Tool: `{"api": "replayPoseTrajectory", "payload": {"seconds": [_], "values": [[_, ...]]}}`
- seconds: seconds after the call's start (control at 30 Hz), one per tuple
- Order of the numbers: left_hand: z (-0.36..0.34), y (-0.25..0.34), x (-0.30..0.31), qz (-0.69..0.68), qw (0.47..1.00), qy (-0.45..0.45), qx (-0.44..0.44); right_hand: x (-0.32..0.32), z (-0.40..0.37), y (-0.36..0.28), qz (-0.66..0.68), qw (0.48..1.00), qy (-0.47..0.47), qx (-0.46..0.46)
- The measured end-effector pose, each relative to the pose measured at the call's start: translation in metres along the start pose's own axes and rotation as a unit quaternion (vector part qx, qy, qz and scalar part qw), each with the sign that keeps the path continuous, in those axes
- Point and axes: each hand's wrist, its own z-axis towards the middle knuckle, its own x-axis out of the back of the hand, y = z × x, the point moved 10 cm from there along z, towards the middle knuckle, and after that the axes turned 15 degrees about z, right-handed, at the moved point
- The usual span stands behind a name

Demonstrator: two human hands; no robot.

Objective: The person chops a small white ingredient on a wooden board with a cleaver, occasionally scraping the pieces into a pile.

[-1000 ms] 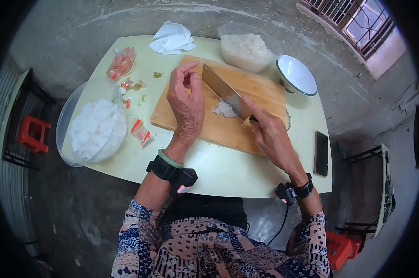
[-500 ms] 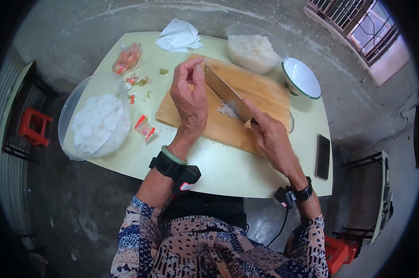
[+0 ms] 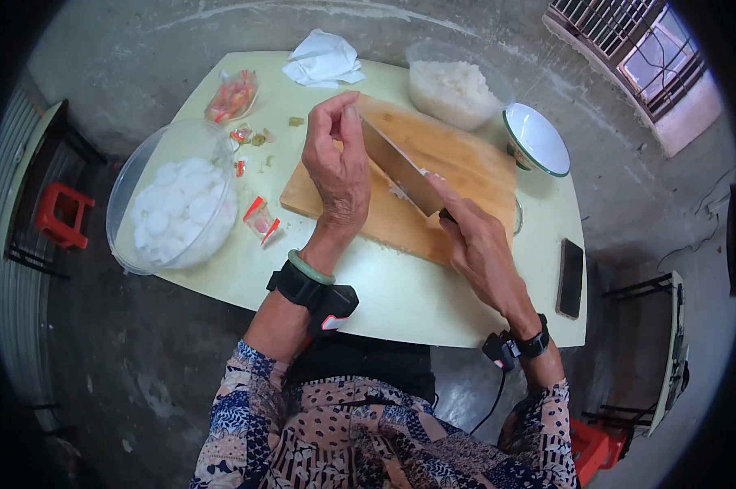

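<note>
- A red stool (image 3: 58,216) is standing on the floor at the far left, beside the pale table (image 3: 400,285).
- A clear bowl (image 3: 131,183) is sitting on the table's left part and is holding round white pieces (image 3: 180,204).
- Small red-and-clear wrappers (image 3: 262,218) are lying just right of the bowl. A bag of the same sweets (image 3: 232,95) is lying farther back, and a crumpled white tissue (image 3: 325,61) is lying at the far edge.
- The left hand (image 3: 339,171) is hovering over the left end of the wooden cutting board (image 3: 465,159). Its fingers are curling and its thumb and fingertips are bunching together right at the far end of the cleaver's blade. Whether they are pinching the blade or anything else cannot be told.
- The cleaver (image 3: 396,163) is lying slantwise across the middle of the board, with its edge coming down on a small heap of white chopped bits (image 3: 399,192).
- The right hand (image 3: 474,240) is closing firmly around the cleaver's handle at the board's near edge, with the forefinger stretching along the blade.
- A clear tub of white shreds (image 3: 453,85) is sitting behind the board.
- A white enamel bowl (image 3: 536,138) with a green rim is tilting at the board's right corner.
- A dark phone (image 3: 571,279) is lying flat near the table's right edge.
</note>
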Motion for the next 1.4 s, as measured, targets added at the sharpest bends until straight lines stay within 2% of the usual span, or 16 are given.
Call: {"api": "replayPoseTrajectory", "payload": {"seconds": [0.07, 0.37, 0.47, 0.53, 0.63, 0.77, 0.83, 0.97, 1.03, 1.4], "values": [[0.000, 0.001, 0.002, -0.003, 1.000, 0.008, -0.010, -0.002, -0.002, -0.004, -0.004, 1.000, -0.001, 0.017], [0.004, -0.003, 0.008, -0.007, 1.000, 0.023, 0.002, -0.006, 0.001, -0.006, -0.021, 0.999, -0.029, -0.008], [0.004, -0.002, 0.008, -0.005, 0.999, 0.040, -0.003, 0.000, 0.001, -0.012, -0.002, 1.000, 0.005, 0.022], [0.005, -0.001, 0.009, -0.004, 0.999, 0.033, -0.006, -0.010, -0.002, 0.000, -0.002, 0.998, -0.042, -0.049], [0.004, -0.002, 0.008, -0.003, 1.000, 0.028, -0.011, -0.005, -0.002, -0.004, -0.008, 0.997, -0.045, -0.063], [0.006, -0.003, 0.008, -0.008, 0.999, 0.032, -0.004, -0.006, -0.003, -0.003, 0.002, 0.999, -0.025, -0.048], [0.004, -0.002, 0.009, -0.004, 1.000, 0.028, -0.004, -0.008, -0.003, -0.007, -0.012, 1.000, -0.008, 0.016], [0.006, -0.002, 0.009, -0.006, 0.999, 0.035, 0.001, -0.003, -0.003, -0.007, 0.008, 1.000, -0.008, -0.004], [0.007, -0.002, 0.010, -0.012, 0.999, 0.032, 0.000, -0.007, -0.004, -0.008, -0.005, 1.000, -0.012, 0.023], [0.005, -0.002, 0.007, -0.011, 0.999, 0.029, -0.009, 0.002, -0.003, 0.000, 0.008, 0.999, -0.005, -0.043]]}}
